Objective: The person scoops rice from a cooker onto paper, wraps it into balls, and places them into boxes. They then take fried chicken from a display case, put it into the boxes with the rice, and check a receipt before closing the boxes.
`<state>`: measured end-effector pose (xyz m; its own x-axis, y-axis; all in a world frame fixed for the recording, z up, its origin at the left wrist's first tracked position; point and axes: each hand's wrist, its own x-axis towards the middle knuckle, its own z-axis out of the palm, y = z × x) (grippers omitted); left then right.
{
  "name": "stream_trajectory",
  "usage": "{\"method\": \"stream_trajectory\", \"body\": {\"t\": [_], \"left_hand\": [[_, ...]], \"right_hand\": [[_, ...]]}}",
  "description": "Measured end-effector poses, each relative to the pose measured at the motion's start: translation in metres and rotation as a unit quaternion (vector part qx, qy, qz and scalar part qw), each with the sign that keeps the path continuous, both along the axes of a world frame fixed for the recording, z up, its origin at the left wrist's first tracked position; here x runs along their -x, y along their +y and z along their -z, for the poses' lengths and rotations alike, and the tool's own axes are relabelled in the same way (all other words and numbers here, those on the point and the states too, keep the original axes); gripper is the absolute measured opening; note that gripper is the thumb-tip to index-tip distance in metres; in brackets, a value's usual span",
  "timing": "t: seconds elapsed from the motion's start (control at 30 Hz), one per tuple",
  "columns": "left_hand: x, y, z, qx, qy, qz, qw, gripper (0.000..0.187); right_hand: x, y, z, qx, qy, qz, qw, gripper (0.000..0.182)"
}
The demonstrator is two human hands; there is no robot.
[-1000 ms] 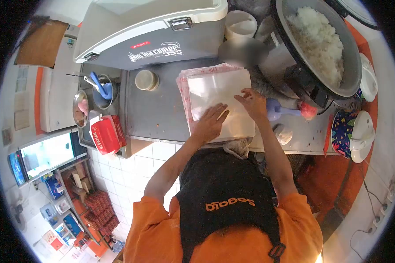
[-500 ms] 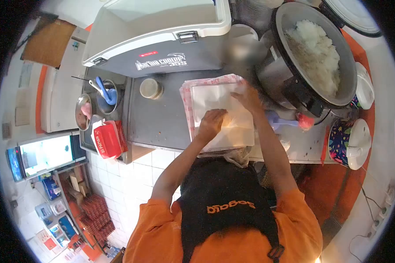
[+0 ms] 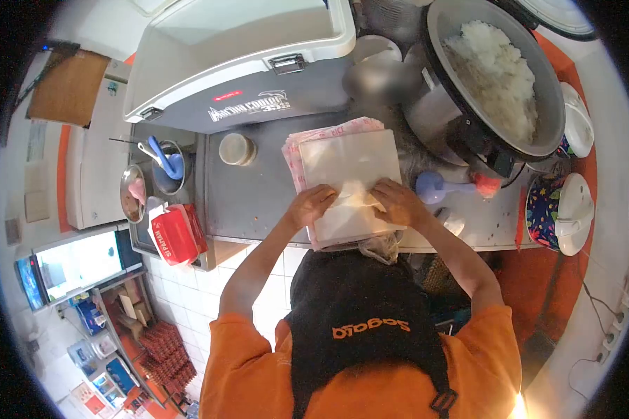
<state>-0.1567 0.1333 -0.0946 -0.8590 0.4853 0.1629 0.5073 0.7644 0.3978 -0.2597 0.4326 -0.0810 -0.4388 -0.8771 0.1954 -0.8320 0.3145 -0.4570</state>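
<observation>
A stack of wrapping paper (image 3: 349, 157) with red print along its edges lies at the front of the metal counter. Both hands work over its pale top sheet, where a lighter, folded-looking patch of paper shows between them. At the left of that fold, my left hand (image 3: 312, 205) has its fingers curled and pressed together on the paper. My right hand (image 3: 398, 202) pinches the paper on the other side, fingers bent inward. A crumpled clear plastic bag (image 3: 381, 248) pokes out under the stack's front edge.
A large cooler box (image 3: 279, 77) stands open behind the counter's left half. At the right is a big pot of rice (image 3: 493, 77), with a purple rice scoop (image 3: 433, 187) in front. A round container (image 3: 237, 149), red boxes (image 3: 177, 234) and a utensil pot (image 3: 169, 171) sit leftward.
My right hand has come down and inward from the stack's upper right. The left hand has shifted slightly left and down, so both now face each other across the fold.
</observation>
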Motion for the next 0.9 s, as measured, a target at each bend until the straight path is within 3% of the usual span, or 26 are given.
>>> {"method": "stream_trajectory", "body": {"t": [0.07,0.17,0.27,0.33,0.37,0.43,0.47,0.57,0.63,0.67,0.73,0.8,0.83,0.87,0.9], "left_hand": [[0.000,0.009,-0.019,-0.061,-0.009,-0.022,0.998,0.027],[0.000,-0.001,-0.001,-0.016,0.024,-0.015,0.999,0.021],[0.018,0.007,0.019,-0.088,-0.189,-0.210,0.955,0.018],[0.033,0.017,0.010,-0.111,-0.146,-0.264,0.947,0.016],[0.035,0.023,0.004,-0.122,-0.125,-0.292,0.940,0.015],[0.036,0.037,-0.007,-0.025,-0.128,-0.311,0.941,0.022],[0.032,0.041,-0.011,0.024,-0.129,-0.320,0.938,0.025],[0.015,0.043,-0.010,-0.172,-0.167,-0.335,0.911,0.031],[-0.012,0.042,-0.031,-0.449,-0.355,-0.332,0.750,0.041],[-0.012,0.043,-0.055,-0.569,-0.416,-0.316,0.635,0.043],[-0.008,0.049,-0.113,-0.742,-0.484,-0.303,0.350,0.047],[-0.016,0.060,-0.129,-0.772,-0.484,-0.313,0.269,0.050],[-0.027,0.073,-0.129,-0.740,-0.470,-0.336,0.344,0.052],[-0.036,0.082,-0.130,-0.703,-0.453,-0.355,0.418,0.054],[-0.047,0.088,-0.135,-0.740,-0.455,-0.313,0.386,0.056]], "right_hand": [[-0.004,-0.001,-0.006,-0.030,-0.004,0.019,0.999,0.032],[0.000,-0.004,0.017,-0.067,-0.028,0.045,0.996,0.028],[0.005,-0.023,0.009,-0.089,-0.118,0.159,0.976,0.022],[0.006,-0.038,-0.003,-0.104,-0.174,0.245,0.948,0.021],[0.001,-0.042,-0.002,-0.106,-0.143,0.250,0.952,0.020],[0.001,-0.050,-0.002,-0.106,-0.074,0.259,0.957,0.018],[-0.002,-0.051,-0.004,-0.090,-0.122,0.255,0.955,0.017],[-0.008,-0.053,-0.021,-0.010,-0.239,0.232,0.943,0.017],[-0.029,-0.046,-0.043,0.075,-0.300,0.206,0.928,0.020],[-0.034,-0.045,-0.059,0.112,-0.285,0.187,0.933,0.023],[-0.051,-0.040,-0.091,0.179,-0.263,0.145,0.937,0.030],[-0.057,-0.034,-0.105,0.190,-0.243,0.077,0.948,0.033],[-0.057,-0.032,-0.108,0.196,-0.230,0.042,0.952,0.034],[-0.056,-0.034,-0.108,0.216,-0.302,0.076,0.925,0.037],[-0.057,-0.037,-0.107,0.234,-0.374,0.111,0.890,0.040]]}}
